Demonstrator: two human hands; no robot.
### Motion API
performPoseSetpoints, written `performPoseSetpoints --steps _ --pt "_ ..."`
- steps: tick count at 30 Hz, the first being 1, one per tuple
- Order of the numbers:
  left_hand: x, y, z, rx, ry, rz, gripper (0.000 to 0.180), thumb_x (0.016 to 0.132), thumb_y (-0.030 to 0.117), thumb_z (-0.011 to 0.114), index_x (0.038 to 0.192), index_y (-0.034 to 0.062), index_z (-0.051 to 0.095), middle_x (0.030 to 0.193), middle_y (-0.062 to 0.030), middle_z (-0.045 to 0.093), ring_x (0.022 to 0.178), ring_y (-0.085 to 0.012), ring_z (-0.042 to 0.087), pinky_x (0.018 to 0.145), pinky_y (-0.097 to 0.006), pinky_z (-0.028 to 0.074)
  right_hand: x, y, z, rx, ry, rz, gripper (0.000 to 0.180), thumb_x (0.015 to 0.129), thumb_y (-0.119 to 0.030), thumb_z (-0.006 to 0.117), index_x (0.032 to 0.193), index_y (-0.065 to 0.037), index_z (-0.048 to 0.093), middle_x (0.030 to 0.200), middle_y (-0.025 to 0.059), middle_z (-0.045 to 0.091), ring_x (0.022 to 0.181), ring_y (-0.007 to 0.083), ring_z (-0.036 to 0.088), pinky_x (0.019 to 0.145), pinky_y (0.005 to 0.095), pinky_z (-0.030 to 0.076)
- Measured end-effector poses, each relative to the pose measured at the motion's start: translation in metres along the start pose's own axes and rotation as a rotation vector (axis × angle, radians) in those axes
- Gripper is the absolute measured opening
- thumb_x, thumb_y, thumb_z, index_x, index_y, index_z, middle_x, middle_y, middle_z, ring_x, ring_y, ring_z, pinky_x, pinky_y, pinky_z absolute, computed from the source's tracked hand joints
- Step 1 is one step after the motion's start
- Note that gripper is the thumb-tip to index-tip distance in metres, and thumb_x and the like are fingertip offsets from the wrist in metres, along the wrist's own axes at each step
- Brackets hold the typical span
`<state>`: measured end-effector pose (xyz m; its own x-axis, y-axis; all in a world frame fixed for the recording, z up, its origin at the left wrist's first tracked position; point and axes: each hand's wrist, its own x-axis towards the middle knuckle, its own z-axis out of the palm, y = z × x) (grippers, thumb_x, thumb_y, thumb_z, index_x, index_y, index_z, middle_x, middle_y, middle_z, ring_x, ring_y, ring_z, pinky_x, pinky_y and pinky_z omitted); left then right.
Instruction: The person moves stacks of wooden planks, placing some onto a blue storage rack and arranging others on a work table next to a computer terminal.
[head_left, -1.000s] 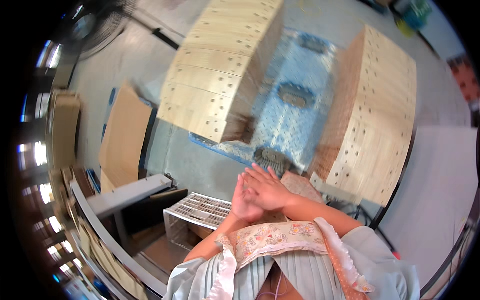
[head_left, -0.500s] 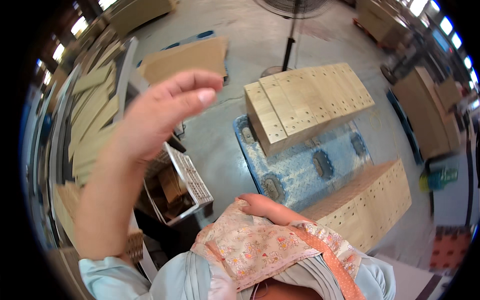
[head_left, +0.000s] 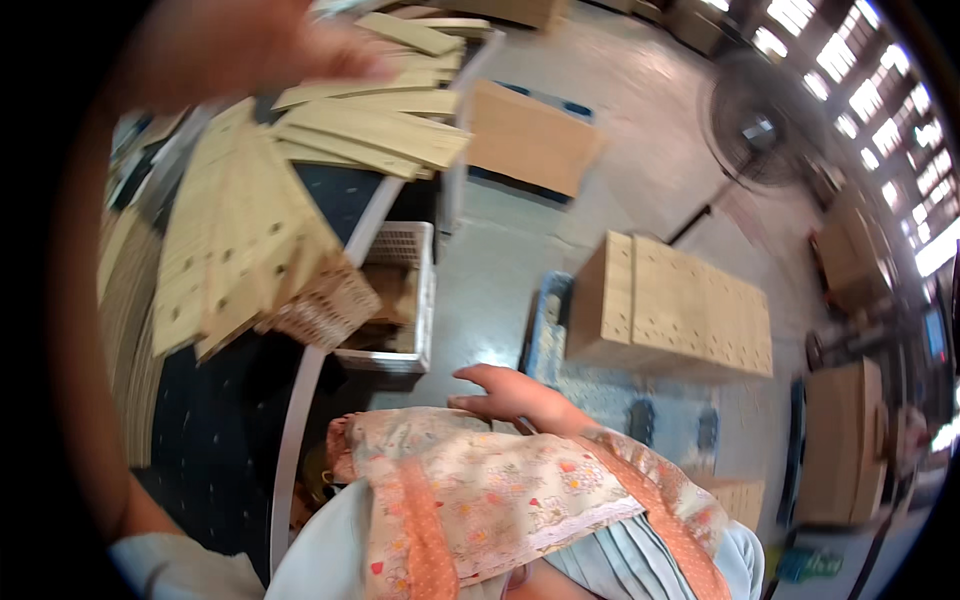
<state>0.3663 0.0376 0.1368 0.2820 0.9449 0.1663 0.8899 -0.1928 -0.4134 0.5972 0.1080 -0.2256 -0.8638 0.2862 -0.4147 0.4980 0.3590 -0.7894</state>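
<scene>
My left hand (head_left: 235,50) is raised at the upper left, smeared by motion and partly cut off by the top edge. Its thumb stretches out, a gap shows beside it, and I see nothing held. Beyond and below it, pale wooden boards (head_left: 380,125) lie loosely piled on a dark-topped conveyor table (head_left: 215,430). Closer in, a fan of drilled boards (head_left: 225,245) rests on that table. My right hand (head_left: 515,397) hovers just past the floral apron over my lap, open, fingers loosely apart and holding nothing.
A white crate (head_left: 425,300) with brown pieces inside stands beside the table's metal edge. On a blue pallet (head_left: 590,395) sits a block of stacked drilled boards (head_left: 690,310). Farther off are a standing fan (head_left: 760,125), a flat cardboard sheet (head_left: 530,140) and cardboard stacks (head_left: 840,440).
My view has swung left, bringing the conveyor table and its boards nearer the middle. My left hand has risen to the top left. My right hand has lifted off the apron, fingers spreading.
</scene>
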Motion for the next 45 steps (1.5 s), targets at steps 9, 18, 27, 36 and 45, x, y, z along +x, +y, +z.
performPoseSetpoints --steps 9,18,27,36,45 --pt "-0.159 -0.024 0.063 -0.402 -0.144 -0.798 0.069 0.080 0.030 0.067 0.137 0.0055 0.035 0.138 -0.0204 0.038 0.128 -0.0325 0.037 0.106 -0.038 0.031 -0.011 -0.047 -0.058 0.025 0.285 -0.389 0.040 0.081 -0.021 0.067 0.116 -0.004 0.058 0.106 0.0136 0.063 0.096 0.0240 0.060 0.083 0.0327 0.047" --pt "-0.181 -0.014 0.128 -1.362 0.180 -1.471 0.046 0.084 0.029 0.060 0.122 0.0060 0.049 0.101 -0.0089 0.060 0.082 -0.0205 0.061 0.058 -0.036 0.051 -0.003 -0.154 -0.065 0.190 0.563 -0.842 0.030 0.080 -0.012 0.065 0.109 -0.002 0.061 0.104 0.0106 0.062 0.094 0.0194 0.059 0.083 0.0308 0.046" --pt "-0.203 -0.033 0.180 -2.199 0.511 -1.231 0.039 0.086 0.017 0.054 0.122 0.0021 0.049 0.114 -0.0128 0.060 0.103 -0.0262 0.059 0.086 -0.043 0.050 0.002 -0.141 -0.020 0.097 0.716 -1.103 0.020 0.077 -0.007 0.063 0.097 -0.004 0.062 0.092 0.0109 0.062 0.087 0.0301 0.057 0.075 0.0385 0.047" --pt "-0.183 -0.068 0.208 -2.445 0.383 -1.074 0.043 0.090 0.017 0.050 0.125 -0.0058 0.043 0.120 -0.0215 0.055 0.107 -0.0324 0.057 0.090 -0.046 0.049 -0.051 -0.032 0.018 0.138 0.789 -0.385 0.016 0.082 -0.007 0.060 0.097 -0.004 0.064 0.090 0.0109 0.064 0.086 0.0251 0.061 0.076 0.0315 0.048" --pt "-0.175 -0.063 0.210 -2.370 0.401 -1.073 0.040 0.092 0.018 0.046 0.125 -0.0061 0.043 0.119 -0.0205 0.056 0.104 -0.0308 0.059 0.088 -0.044 0.051 -0.075 -0.019 0.051 0.191 0.805 -0.217 0.018 0.080 -0.007 0.060 0.097 -0.002 0.064 0.088 0.0114 0.063 0.083 0.0256 0.061 0.074 0.0320 0.048"
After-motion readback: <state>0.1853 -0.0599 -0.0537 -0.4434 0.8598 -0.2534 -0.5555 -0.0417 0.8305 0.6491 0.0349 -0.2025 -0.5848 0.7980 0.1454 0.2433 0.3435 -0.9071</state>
